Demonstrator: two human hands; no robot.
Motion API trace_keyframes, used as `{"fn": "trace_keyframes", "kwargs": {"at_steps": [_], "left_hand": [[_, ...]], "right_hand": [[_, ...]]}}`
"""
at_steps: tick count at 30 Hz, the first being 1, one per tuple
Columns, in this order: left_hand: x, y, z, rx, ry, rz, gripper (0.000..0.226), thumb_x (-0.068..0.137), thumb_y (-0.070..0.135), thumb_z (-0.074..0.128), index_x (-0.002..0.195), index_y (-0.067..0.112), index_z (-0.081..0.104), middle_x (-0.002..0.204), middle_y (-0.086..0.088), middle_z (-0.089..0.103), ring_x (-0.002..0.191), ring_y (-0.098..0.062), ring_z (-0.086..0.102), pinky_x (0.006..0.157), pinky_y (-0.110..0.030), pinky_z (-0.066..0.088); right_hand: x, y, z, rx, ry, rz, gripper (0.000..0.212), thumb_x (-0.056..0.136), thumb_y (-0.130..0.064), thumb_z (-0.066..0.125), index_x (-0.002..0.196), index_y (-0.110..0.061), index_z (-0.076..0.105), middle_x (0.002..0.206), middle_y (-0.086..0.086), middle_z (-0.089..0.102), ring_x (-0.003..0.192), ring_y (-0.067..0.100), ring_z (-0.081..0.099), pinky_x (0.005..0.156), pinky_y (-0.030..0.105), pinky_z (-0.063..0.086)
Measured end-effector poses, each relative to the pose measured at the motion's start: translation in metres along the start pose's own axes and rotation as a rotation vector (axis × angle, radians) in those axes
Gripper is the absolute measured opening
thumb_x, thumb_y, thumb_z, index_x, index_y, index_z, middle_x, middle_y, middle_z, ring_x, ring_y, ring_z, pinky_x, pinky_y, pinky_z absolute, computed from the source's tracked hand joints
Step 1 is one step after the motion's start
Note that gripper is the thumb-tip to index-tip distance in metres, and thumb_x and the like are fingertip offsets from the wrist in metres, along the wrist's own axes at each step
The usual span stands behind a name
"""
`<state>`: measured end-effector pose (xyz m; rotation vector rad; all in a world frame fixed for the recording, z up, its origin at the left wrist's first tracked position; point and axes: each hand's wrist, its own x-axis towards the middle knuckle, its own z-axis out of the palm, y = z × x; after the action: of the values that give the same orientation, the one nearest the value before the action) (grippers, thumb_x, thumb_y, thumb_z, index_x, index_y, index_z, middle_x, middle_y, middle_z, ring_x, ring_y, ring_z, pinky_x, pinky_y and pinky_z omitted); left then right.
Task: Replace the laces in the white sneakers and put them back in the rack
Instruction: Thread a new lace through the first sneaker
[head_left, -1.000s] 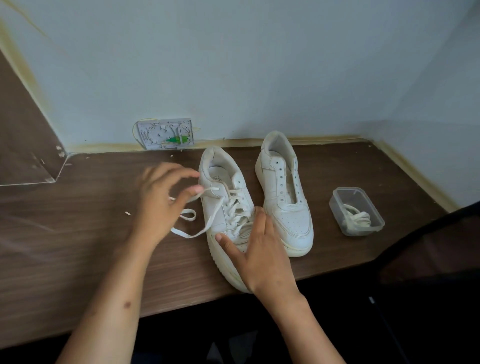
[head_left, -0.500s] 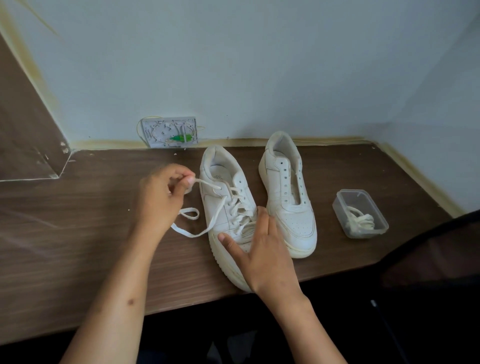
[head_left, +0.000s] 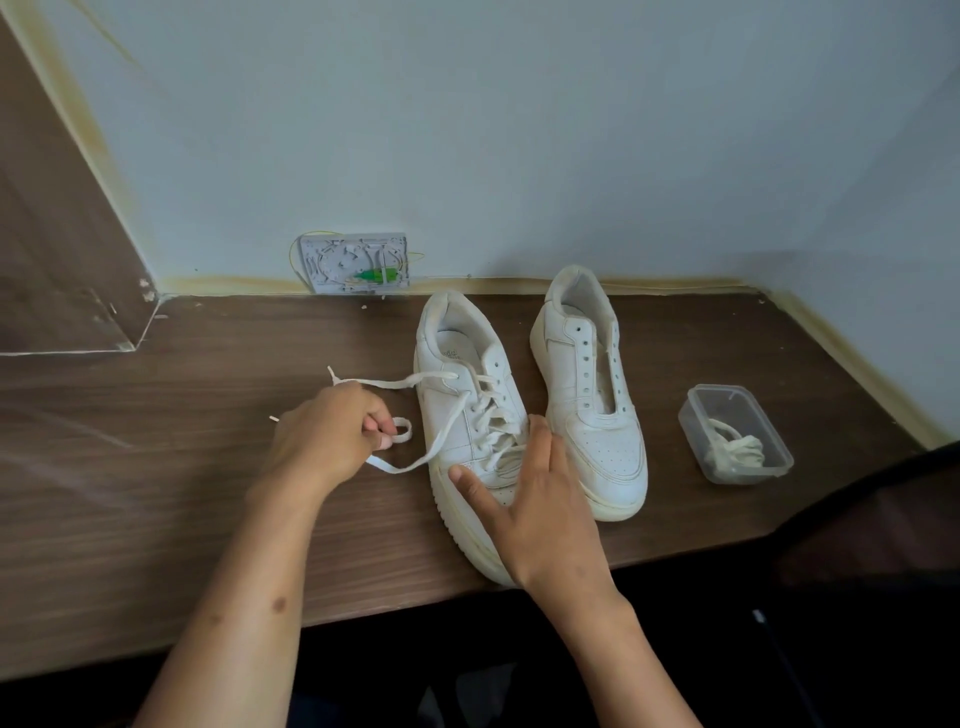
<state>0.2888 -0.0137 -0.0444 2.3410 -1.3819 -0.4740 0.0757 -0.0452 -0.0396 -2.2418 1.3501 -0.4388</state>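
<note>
1. On the brown wood-grain surface (head_left: 156, 467), two white sneakers are set side by side, toes toward the front edge and heels toward the wall.
2. Laced sneaker (head_left: 470, 415): placed left of the pair, its toe overhanging the surface's edge. A loosened lace (head_left: 441, 428) is threaded through its eyelets, with both ends drawn out to the left.
3. Right hand (head_left: 535, 504): laid flat over the toe and lower lacing, fingers straight and spread, thumb pointed left. The sneaker is judged to be pinned down so that it is not dragged when the lace is pulled.
4. Left hand (head_left: 332, 431): fingers curled and clamped on the lace, one end kept taut from the top eyelet, a small loop pinched at the fingertips. Unlacing is judged to be the step in hand.
5. Unlaced sneaker (head_left: 587, 395): stood just right of the first, eyelets bare, tongue exposed. It is apparently ready for a new lace.
6. Clear plastic container (head_left: 735, 434): kept near the right sneaker; a bundled cream lace (head_left: 735, 449) is held inside, presumably spare or removed.
7. Small white wall box (head_left: 356, 262): mounted at the wall's base, behind the sneakers.
8. Rack: not in view.
</note>
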Motion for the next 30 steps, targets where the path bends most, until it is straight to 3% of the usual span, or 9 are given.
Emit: {"fn": "trace_keyframes", "kwargs": {"at_steps": [2, 5, 7, 9, 14, 17, 20, 26, 30], "left_hand": [[0.002, -0.001, -0.003, -0.089, -0.021, 0.079, 0.019, 0.089, 0.024, 0.071, 0.078, 0.038, 0.063, 0.09, 0.014, 0.055, 0.079, -0.001, 0.053, 0.061, -0.022, 0.036], [-0.006, 0.008, -0.021, -0.489, -0.046, 0.211, 0.003, 0.088, 0.025, 0.069, 0.089, 0.028, 0.068, 0.092, 0.007, 0.064, 0.078, 0.0, 0.057, 0.066, -0.017, 0.04], [-0.015, 0.018, -0.034, -0.781, -0.112, 0.316, 0.015, 0.084, 0.028, 0.075, 0.093, 0.017, 0.069, 0.089, -0.001, 0.072, 0.074, 0.001, 0.059, 0.068, -0.012, 0.044], [-0.021, 0.025, -0.039, -0.909, -0.167, 0.402, 0.026, 0.076, 0.03, 0.076, 0.092, 0.011, 0.069, 0.081, -0.005, 0.072, 0.071, -0.004, 0.06, 0.065, -0.014, 0.046], [-0.023, 0.041, -0.029, -0.9, -0.279, 0.477, 0.02, 0.074, 0.03, 0.082, 0.09, 0.02, 0.074, 0.077, -0.011, 0.072, 0.071, -0.013, 0.067, 0.071, -0.021, 0.052], [-0.022, 0.046, -0.028, -0.895, -0.282, 0.461, 0.021, 0.072, 0.036, 0.081, 0.087, 0.023, 0.074, 0.078, -0.015, 0.072, 0.072, -0.015, 0.067, 0.074, -0.033, 0.052], [-0.021, 0.039, -0.03, -0.906, -0.292, 0.4, 0.025, 0.066, 0.04, 0.082, 0.084, 0.024, 0.074, 0.079, -0.015, 0.072, 0.073, -0.019, 0.067, 0.077, -0.04, 0.051], [-0.02, 0.025, -0.032, -0.836, -0.272, 0.332, 0.018, 0.072, 0.034, 0.075, 0.083, 0.021, 0.078, 0.077, -0.006, 0.074, 0.075, -0.007, 0.066, 0.072, -0.014, 0.048], [-0.018, 0.015, -0.034, -0.799, -0.228, 0.323, 0.045, 0.061, 0.071, 0.074, 0.081, 0.031, 0.079, 0.078, -0.002, 0.074, 0.077, -0.004, 0.064, 0.073, -0.013, 0.048]], "right_hand": [[0.0, 0.001, -0.001, 0.062, 0.033, -0.028, 0.092, 0.087, -0.07, 0.046, 0.151, -0.011, 0.016, 0.156, 0.0, 0.015, 0.145, 0.015, 0.021, 0.117, 0.027, 0.026], [0.001, 0.0, -0.007, 0.218, 0.152, -0.099, 0.068, 0.096, -0.055, 0.049, 0.145, -0.014, 0.028, 0.152, -0.012, 0.008, 0.14, 0.009, 0.028, 0.109, 0.033, 0.041], [0.003, -0.004, -0.011, 0.282, 0.247, -0.161, 0.054, 0.099, -0.044, 0.05, 0.142, -0.016, 0.034, 0.149, -0.011, 0.015, 0.135, 0.006, 0.035, 0.106, 0.033, 0.044], [0.003, -0.009, -0.014, 0.36, 0.289, -0.214, 0.046, 0.1, -0.036, 0.053, 0.14, -0.02, 0.04, 0.144, -0.009, 0.024, 0.127, 0.009, 0.045, 0.103, 0.031, 0.046], [0.004, -0.013, -0.011, 0.508, 0.21, -0.35, 0.045, 0.098, -0.023, 0.059, 0.141, -0.019, 0.048, 0.137, -0.007, 0.043, 0.105, 0.014, 0.061, 0.089, 0.023, 0.051], [0.006, -0.012, -0.01, 0.526, 0.216, -0.378, 0.023, 0.097, -0.016, 0.061, 0.119, -0.015, 0.066, 0.105, -0.008, 0.063, 0.099, 0.011, 0.063, 0.083, 0.02, 0.048], [0.006, -0.012, -0.013, 0.577, 0.234, -0.335, 0.011, 0.095, -0.015, 0.064, 0.1, -0.015, 0.074, 0.092, -0.007, 0.064, 0.092, 0.01, 0.063, 0.076, 0.014, 0.045], [0.01, -0.007, -0.021, 0.584, 0.432, -0.234, 0.011, 0.098, -0.017, 0.059, 0.095, -0.015, 0.069, 0.087, -0.006, 0.061, 0.085, 0.015, 0.061, 0.071, 0.017, 0.046], [0.011, -0.005, -0.024, 0.58, 0.511, -0.166, 0.013, 0.099, -0.019, 0.057, 0.092, -0.015, 0.067, 0.086, -0.003, 0.061, 0.084, 0.013, 0.059, 0.07, 0.012, 0.042]]}}
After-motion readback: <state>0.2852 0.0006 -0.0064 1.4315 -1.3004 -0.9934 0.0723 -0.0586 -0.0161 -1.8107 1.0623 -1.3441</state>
